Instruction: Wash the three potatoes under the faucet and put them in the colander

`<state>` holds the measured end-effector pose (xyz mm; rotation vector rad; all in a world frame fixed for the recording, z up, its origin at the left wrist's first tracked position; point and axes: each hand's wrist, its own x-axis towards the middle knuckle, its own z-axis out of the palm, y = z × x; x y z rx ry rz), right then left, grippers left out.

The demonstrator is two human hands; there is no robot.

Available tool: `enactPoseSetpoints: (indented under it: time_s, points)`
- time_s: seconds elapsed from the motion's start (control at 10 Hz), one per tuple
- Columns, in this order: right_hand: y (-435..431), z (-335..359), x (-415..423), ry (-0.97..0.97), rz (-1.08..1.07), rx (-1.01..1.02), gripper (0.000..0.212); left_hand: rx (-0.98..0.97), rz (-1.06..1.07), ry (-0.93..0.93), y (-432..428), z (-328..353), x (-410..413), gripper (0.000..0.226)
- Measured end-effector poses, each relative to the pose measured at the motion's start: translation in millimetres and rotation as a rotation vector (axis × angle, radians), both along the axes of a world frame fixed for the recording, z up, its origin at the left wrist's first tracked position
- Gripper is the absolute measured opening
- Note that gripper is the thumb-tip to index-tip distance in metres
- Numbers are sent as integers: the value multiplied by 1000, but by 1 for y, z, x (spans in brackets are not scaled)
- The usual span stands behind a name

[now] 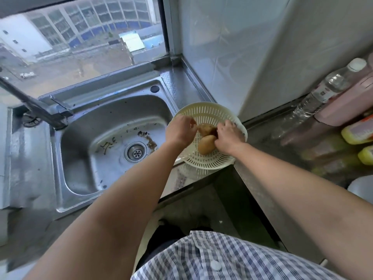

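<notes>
Both my hands were in the cream slotted plastic colander point(210, 138), which sat on the steel counter's point(262, 150) front corner, just beside the steel sink's point(96, 142) right rim. My left hand point(180, 130) and right hand point(229, 136) closed together around a brown potato point(206, 129) above a paler potato point(205, 144) lying on the colander floor. A third I couldn't see. I judged it best to lower it gently beside the other, not drop it.

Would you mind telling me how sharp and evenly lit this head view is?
Head view: daylight from the window glares off the sink; wide-angle bending curves the edges; both hands over the colander are slightly motion-blurred; bottles at right are soft.
</notes>
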<state>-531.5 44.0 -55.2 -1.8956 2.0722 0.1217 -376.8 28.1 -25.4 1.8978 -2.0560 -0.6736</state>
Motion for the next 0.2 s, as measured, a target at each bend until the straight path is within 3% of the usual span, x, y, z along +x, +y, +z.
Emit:
enactPoseSetpoints:
  time_s: [0.2]
  points:
    - [-8,13,20,-92,38,-160,27,-26,127,-14,2,15,50,25]
